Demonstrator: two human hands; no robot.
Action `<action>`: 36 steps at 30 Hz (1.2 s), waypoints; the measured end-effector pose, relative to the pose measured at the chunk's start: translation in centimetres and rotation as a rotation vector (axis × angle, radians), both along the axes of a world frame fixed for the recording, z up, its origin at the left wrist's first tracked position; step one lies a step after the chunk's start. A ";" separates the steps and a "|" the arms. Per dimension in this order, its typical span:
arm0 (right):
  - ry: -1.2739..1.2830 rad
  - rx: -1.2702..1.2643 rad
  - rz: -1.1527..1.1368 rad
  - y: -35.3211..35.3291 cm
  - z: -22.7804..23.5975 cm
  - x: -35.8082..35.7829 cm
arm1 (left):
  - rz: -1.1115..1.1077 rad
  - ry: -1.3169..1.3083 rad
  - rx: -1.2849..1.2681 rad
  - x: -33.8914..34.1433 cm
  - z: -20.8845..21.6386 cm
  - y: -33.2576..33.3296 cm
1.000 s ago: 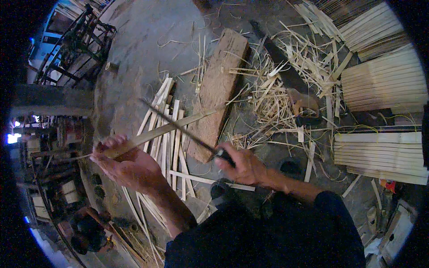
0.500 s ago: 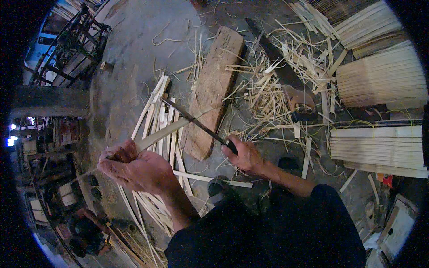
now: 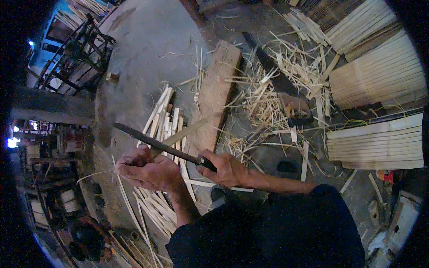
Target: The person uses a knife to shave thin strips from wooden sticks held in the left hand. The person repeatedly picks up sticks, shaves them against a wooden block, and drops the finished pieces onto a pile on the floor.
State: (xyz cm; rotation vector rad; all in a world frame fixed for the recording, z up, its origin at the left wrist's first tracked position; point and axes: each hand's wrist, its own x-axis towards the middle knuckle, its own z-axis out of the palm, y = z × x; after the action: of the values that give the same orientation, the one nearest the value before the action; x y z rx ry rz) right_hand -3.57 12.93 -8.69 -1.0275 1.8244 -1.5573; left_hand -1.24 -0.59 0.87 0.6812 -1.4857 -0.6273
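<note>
Holding a long knife [image 3: 149,141] in tightly curled fingers, the right hand [image 3: 227,170] has the dark blade crossing over a bamboo strip [image 3: 185,131] — touching or not, I cannot tell. The left hand [image 3: 152,171], fingers folded round the strip, points its far end over the wooden board [image 3: 215,82], near the right edge. More strips [image 3: 166,127] lie beside the board's left edge.

Right fingers [image 3: 211,157] hold a knife [image 3: 156,143] across a strip [image 3: 190,130] in the left fingers [image 3: 135,157].
</note>
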 end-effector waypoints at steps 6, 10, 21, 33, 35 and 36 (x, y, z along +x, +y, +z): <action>-0.126 0.390 -0.119 2.7 -6.8 -3.5 | -0.246 0.222 0.163 -0.2 -0.2 -0.7; -0.038 0.049 -0.095 1.2 -5.9 -1.8 | 0.087 0.072 0.137 -0.8 0.0 -0.8; 0.046 0.140 0.001 1.2 -2.4 -3.2 | 0.079 -0.146 0.030 1.2 -1.7 -2.1; 0.000 0.189 0.031 2.0 -3.5 -3.4 | 0.058 -0.238 -0.071 0.5 -1.4 -0.6; 0.086 0.152 0.034 1.7 -4.9 -3.5 | -0.069 -0.065 0.055 1.0 -1.1 -1.2; 0.117 0.150 -0.074 1.8 -7.7 -4.2 | -0.120 0.004 0.065 0.1 -1.1 -0.9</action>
State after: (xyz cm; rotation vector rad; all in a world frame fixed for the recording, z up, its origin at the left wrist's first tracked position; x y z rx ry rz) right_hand -7.81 14.70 -16.36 -1.0099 2.0460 -1.4026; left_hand -1.12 -1.54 -0.23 0.6439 -1.5161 -0.7712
